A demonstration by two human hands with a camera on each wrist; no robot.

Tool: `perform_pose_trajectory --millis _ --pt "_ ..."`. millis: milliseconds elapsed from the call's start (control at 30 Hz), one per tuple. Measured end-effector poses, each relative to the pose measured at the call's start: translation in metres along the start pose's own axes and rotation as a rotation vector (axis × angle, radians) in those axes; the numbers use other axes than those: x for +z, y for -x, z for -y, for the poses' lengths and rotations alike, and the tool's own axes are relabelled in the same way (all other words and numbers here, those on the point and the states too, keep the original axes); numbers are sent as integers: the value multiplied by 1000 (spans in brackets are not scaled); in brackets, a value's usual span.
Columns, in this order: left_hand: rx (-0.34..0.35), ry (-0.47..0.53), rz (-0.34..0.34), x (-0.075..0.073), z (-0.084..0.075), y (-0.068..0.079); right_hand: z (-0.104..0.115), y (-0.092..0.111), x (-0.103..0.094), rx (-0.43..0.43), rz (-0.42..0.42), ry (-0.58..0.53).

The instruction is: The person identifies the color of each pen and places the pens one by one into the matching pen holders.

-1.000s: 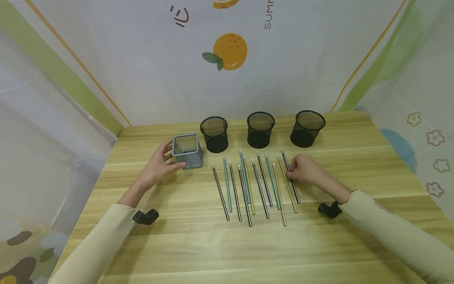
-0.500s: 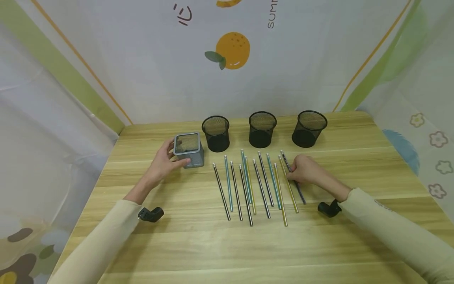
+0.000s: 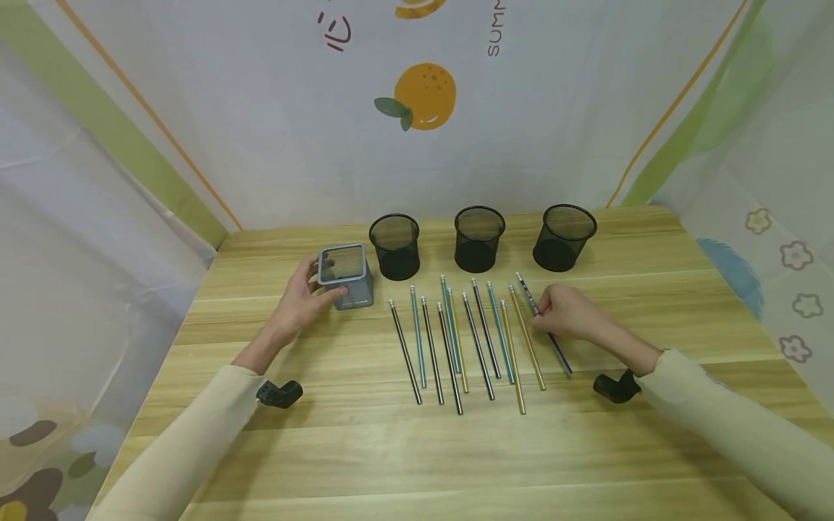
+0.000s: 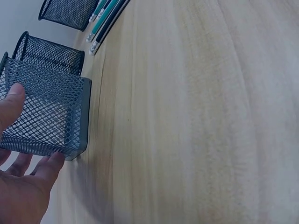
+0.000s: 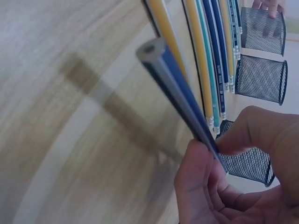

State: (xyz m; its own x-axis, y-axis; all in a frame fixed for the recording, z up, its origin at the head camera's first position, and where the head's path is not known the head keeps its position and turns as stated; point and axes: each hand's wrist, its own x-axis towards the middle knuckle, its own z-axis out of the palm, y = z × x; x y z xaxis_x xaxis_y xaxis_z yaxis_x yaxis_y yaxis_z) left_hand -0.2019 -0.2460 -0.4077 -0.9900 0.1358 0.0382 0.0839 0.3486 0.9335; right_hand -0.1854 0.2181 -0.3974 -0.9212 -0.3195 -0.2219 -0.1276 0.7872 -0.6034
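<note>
Wood-grain counter [image 3: 417,463] fills the lower centre; white printed sheeting [image 3: 554,130] hangs behind, orange motif [image 3: 426,98] upper centre, flower outlines [image 3: 796,256] far right.

Three cups [image 3: 476,255] stand behind the row of pencils [image 3: 478,346].

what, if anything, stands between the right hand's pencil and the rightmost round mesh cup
Nothing visible stands between the dark blue pencil in the right hand and that black mesh cup; the nearest yellow pencil lies to the left.

Dark pencil [image 3: 560,354] in R fingers [image 5: 194,170]: lower end swung R, more slanted vs. 1s ago.
</note>
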Motion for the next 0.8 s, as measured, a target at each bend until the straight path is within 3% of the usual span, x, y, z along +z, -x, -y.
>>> perform_pose_trajectory --millis 467,800 --pt "30 31 2 2 1 -1 -5 12 -12 -31 -35 -105" --pt "68 41 -5 3 1 -1 -15 19 -15 -39 -51 -299"
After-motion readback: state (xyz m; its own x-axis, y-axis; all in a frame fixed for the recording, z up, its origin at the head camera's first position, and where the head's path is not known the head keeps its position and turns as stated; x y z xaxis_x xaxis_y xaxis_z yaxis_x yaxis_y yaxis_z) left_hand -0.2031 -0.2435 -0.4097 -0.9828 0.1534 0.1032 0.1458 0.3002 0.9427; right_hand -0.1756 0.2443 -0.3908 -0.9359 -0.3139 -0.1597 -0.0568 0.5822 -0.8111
